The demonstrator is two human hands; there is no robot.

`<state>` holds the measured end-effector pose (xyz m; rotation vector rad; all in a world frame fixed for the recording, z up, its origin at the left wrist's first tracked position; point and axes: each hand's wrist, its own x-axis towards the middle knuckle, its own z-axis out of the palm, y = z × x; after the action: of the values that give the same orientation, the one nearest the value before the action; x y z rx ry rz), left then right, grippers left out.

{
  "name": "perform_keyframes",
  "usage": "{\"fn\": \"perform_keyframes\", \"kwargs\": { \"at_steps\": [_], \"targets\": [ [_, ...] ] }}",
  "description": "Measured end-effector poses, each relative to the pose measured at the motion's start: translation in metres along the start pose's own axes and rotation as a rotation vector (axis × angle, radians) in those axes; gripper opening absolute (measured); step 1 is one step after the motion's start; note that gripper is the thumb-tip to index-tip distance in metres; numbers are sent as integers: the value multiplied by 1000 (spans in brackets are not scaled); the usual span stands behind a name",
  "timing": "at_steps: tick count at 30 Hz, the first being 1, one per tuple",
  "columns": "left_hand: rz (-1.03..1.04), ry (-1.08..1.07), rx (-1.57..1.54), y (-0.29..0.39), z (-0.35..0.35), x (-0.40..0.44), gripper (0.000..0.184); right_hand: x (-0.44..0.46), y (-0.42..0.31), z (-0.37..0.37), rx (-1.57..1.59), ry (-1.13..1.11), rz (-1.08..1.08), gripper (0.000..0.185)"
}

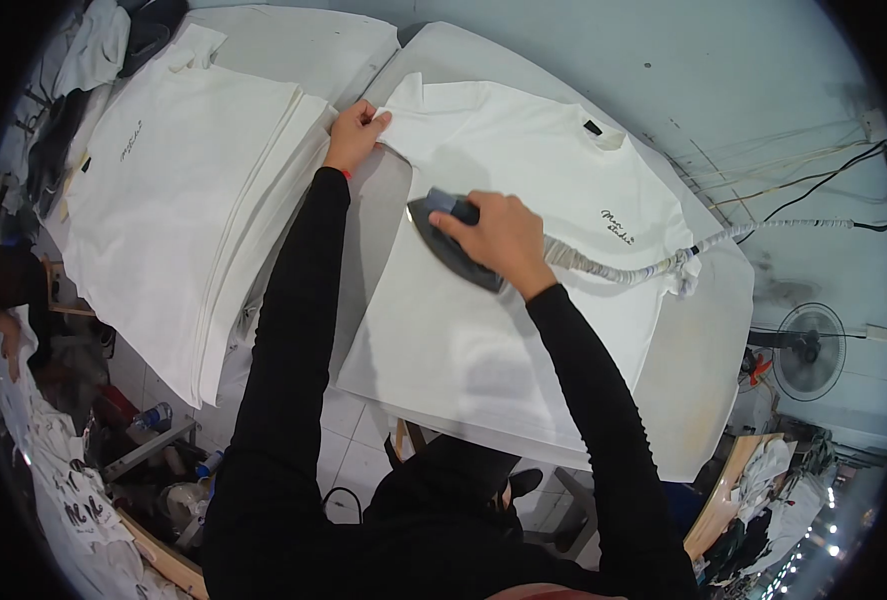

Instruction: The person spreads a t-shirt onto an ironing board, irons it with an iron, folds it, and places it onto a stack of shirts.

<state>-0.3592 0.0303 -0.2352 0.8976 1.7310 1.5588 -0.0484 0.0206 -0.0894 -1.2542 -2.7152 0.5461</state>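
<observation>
A white T-shirt (524, 330) with a small black script print lies spread on the padded ironing table (699, 400). My right hand (504, 240) is wrapped round the handle of a dark iron (454, 248), whose soleplate rests on the shirt near its side edge. A cloth-wrapped hose (624, 273) runs from the iron toward the wall at the right. My left hand (357, 135) pinches the hem of the shirt's sleeve between thumb and fingers. Just left of that hand lies a stack of white T-shirts (179, 220), the top one bearing a similar print.
At the right, a fan (811, 350) stands by the wall, and loose cables (814, 180) hang above it. A wooden-sided bin (734, 495) of garments is at the lower right. Printed cloth (74, 510) heaps up at the lower left, near another person's hand (9, 340).
</observation>
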Motion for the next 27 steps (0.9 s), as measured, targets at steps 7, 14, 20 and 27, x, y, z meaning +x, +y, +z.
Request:
{"fn": "perform_keyframes", "kwargs": {
  "at_steps": [7, 14, 20, 27],
  "targets": [
    [3, 12, -32, 6, -2, -4, 23, 25, 25, -12, 8, 29, 165, 68],
    [5, 22, -33, 0, -2, 0, 22, 86, 59, -24, 13, 123, 293, 70],
    [17, 31, -24, 0, -1, 0, 21, 13, 18, -7, 0, 18, 118, 64],
    [41, 27, -4, -1, -1, 1, 21, -150, -29, 31, 88, -35, -54, 55]
  ]
}}
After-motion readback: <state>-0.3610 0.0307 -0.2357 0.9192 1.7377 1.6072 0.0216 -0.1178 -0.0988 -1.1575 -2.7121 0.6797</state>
